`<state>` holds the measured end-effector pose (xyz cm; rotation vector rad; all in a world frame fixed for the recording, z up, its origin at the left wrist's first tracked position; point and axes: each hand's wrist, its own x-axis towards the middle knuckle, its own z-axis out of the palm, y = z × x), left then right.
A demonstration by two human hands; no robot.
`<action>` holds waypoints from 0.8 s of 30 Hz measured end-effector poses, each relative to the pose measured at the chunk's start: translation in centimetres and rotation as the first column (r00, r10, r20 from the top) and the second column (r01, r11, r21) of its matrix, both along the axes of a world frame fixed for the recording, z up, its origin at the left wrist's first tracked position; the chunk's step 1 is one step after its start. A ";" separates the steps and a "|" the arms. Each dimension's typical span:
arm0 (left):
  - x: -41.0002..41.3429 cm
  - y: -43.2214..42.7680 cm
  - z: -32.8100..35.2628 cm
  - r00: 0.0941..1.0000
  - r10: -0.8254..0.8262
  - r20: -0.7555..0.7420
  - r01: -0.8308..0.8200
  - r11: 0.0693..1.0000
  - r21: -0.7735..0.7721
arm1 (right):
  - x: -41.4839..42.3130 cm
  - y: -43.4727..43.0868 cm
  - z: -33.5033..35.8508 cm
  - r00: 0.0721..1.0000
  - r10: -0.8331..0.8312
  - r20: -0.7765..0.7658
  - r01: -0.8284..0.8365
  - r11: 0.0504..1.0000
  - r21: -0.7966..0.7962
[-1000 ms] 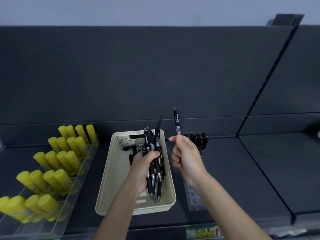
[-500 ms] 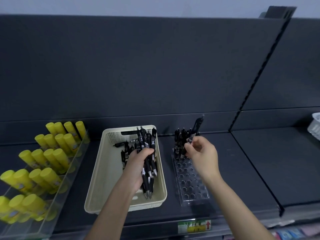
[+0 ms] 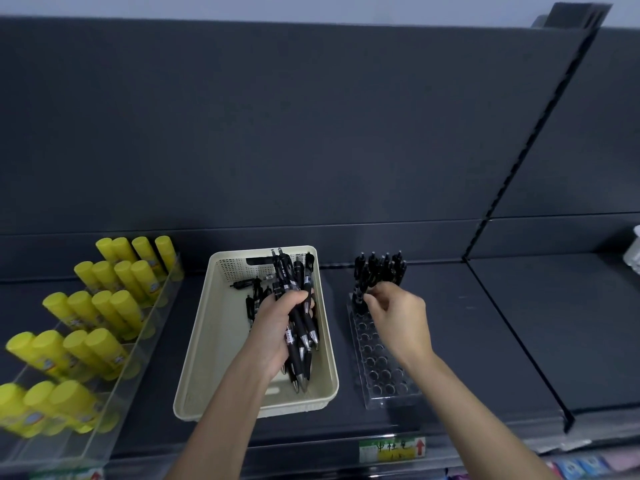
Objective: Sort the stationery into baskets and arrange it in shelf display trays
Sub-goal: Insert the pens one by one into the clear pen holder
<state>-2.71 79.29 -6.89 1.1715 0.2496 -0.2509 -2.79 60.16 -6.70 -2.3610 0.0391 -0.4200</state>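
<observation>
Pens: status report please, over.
Left hand grips pen bundle over basket. Right hand pinches single pen at holed tray. Nothing blocks.

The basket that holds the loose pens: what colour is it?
The basket is cream, a pale beige; the head view shows it best.

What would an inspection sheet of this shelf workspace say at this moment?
Surface: dark shelf.
Job's things: cream basket holds loose pens; the clear pen tray beside it has standing pens in its rear rows, front holes unfilled; yellow glue sticks sit in rows in a clear tiered tray at left.
Clutter: white object at the right edge, too cropped to identify.
Grippers: left hand grips a pen bundle over the basket; right hand pinches a single pen at the pen tray's rear.
Cables: nothing seen.
Surroundings: dark back panel, slotted upright, price label on the shelf's front edge.
</observation>
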 end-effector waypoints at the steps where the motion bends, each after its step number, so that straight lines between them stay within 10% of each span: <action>1: 0.0 0.0 0.0 1.000 0.008 -0.001 -0.008 1.000 -0.013 | 0.0 0.0 -0.1 1.000 0.000 -0.006 0.000 1.000 -0.006; 24: 0.2 0.0 0.4 0.998 -0.052 0.029 0.054 0.995 -0.084 | 0.2 0.3 -1.8 0.984 -0.048 -0.170 0.051 0.999 0.011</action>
